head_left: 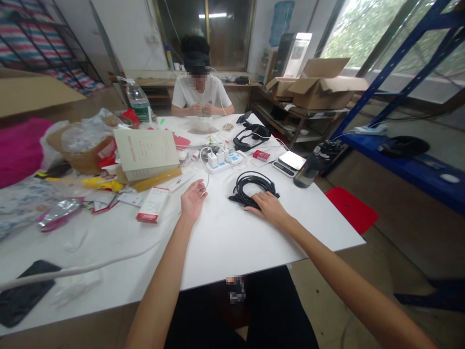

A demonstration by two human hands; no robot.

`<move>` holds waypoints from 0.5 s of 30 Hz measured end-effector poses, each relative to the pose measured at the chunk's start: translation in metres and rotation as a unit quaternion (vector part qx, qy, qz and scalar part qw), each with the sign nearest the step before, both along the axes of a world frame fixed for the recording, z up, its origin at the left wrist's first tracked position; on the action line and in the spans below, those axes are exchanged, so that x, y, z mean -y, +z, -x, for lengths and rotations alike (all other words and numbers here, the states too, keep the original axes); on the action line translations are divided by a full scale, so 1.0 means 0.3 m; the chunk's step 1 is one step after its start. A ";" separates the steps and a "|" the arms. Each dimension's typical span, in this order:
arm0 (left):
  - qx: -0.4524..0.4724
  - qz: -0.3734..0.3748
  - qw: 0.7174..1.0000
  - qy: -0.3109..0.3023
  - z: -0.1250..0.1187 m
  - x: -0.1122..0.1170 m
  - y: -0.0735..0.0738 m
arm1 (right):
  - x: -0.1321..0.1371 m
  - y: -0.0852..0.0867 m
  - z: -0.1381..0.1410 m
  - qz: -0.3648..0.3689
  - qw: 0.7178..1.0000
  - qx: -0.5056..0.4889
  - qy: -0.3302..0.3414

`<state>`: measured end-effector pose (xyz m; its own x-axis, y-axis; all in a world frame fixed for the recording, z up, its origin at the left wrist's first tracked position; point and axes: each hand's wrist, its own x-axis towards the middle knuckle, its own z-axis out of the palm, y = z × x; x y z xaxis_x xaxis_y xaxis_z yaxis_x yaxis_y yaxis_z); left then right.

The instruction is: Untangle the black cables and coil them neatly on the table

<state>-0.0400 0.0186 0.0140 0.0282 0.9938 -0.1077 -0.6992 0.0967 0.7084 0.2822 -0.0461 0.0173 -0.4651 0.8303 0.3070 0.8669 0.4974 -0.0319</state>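
Observation:
A coiled black cable lies on the white table in front of me. My right hand grips the coil's near right edge, fingers over the loops and thumb on the near side. To the left, my left hand rests on its side on the table, holding nothing, with its fingers loosely curled and apart. A thin white cord passes close by its fingertips. Nearest to that hand on the left is a white and red box. Beyond the coil stands a white power strip with chargers plugged in.
A dark bottle and a small scale stand at the right table edge. Behind are a black headset and a red box. Books and clutter fill the left. A person sits opposite.

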 end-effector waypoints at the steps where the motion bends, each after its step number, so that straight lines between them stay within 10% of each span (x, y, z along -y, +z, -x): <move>1: -0.008 -0.002 1.000 0.000 -0.003 0.001 0.001 | 0.004 0.004 0.001 0.010 1.000 -0.012 -0.002; 9: -0.234 -0.109 0.966 -0.025 -0.053 0.041 -0.020 | 0.018 0.074 -0.050 0.040 0.992 -0.107 -0.050; 15: -0.321 -0.116 0.940 -0.017 -0.072 0.105 -0.020 | -0.024 0.323 -0.071 0.023 0.949 -0.289 -0.122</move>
<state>-0.0185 -0.0128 0.0079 0.0646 0.9922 0.1062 -0.1191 -0.0979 0.9880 0.3036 -0.0389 0.1143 -0.0218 0.9104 0.4133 0.7875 0.2703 -0.5539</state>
